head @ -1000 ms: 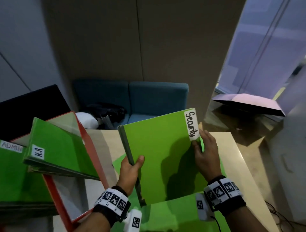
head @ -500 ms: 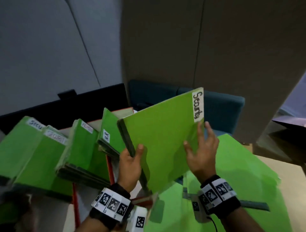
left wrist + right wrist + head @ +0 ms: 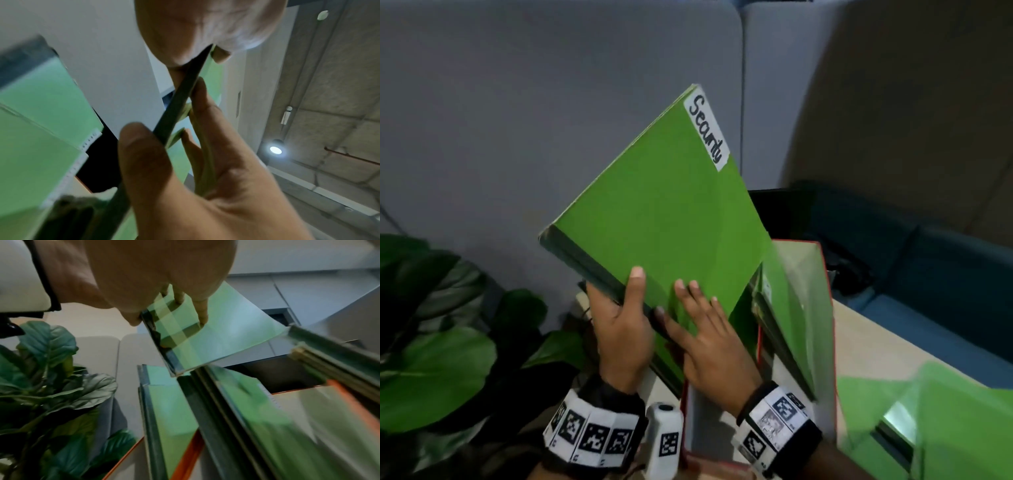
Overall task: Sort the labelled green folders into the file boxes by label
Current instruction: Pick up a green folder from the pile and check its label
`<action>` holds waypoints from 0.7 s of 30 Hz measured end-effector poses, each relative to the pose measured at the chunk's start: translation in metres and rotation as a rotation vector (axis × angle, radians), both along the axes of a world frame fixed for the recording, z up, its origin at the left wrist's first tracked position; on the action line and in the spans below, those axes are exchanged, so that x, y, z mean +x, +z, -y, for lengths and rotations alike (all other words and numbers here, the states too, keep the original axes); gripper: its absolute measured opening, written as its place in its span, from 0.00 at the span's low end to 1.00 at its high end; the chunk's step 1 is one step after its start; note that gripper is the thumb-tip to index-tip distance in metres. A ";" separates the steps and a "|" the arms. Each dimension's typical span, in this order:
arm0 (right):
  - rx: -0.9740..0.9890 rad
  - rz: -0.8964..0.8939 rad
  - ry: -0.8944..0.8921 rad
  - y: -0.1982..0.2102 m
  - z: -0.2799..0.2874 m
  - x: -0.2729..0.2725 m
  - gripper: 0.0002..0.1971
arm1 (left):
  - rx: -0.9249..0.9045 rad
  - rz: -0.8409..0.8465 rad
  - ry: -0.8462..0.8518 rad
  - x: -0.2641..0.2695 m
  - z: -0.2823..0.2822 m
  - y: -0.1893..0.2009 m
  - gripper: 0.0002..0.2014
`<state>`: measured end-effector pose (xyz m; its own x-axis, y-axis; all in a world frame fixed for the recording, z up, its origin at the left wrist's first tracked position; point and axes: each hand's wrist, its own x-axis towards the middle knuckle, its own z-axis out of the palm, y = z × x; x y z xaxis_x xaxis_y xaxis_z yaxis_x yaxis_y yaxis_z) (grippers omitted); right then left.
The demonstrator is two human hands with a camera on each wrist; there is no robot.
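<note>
Grey partition panels behind, pale bench below. Left hand (image 3: pixel 621 337) grips dark spine of Security folder (image 3: pixel 664 222), thumb on front cover. Right hand (image 3: pixel 710 346) lies flat on cover, fingers spread. Folder held tilted in air above red-edged file box (image 3: pixel 831 325), which holds other green folders (image 3: pixel 784 318). Step: carrying to box. Next, I judge: find Security box, then lower spine-first into gap.
</note>
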<state>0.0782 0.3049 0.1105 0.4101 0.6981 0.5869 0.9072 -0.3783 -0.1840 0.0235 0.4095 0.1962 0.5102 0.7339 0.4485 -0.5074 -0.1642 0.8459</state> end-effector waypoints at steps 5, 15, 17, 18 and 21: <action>0.028 0.054 0.108 -0.005 -0.047 -0.009 0.38 | 0.066 0.086 0.169 -0.026 -0.028 0.005 0.16; 0.019 -0.372 0.109 -0.024 -0.085 -0.011 0.51 | 0.152 -0.254 0.071 -0.036 -0.070 -0.005 0.13; -0.004 -0.414 0.070 -0.031 -0.086 -0.008 0.49 | 0.209 -0.339 0.034 -0.031 -0.080 -0.009 0.11; -0.018 -0.425 0.052 -0.033 -0.085 -0.008 0.48 | 0.233 -0.373 0.019 -0.028 -0.084 -0.012 0.10; -0.062 -0.433 0.007 -0.042 -0.082 -0.008 0.47 | 0.297 -0.435 0.023 -0.021 -0.089 -0.019 0.11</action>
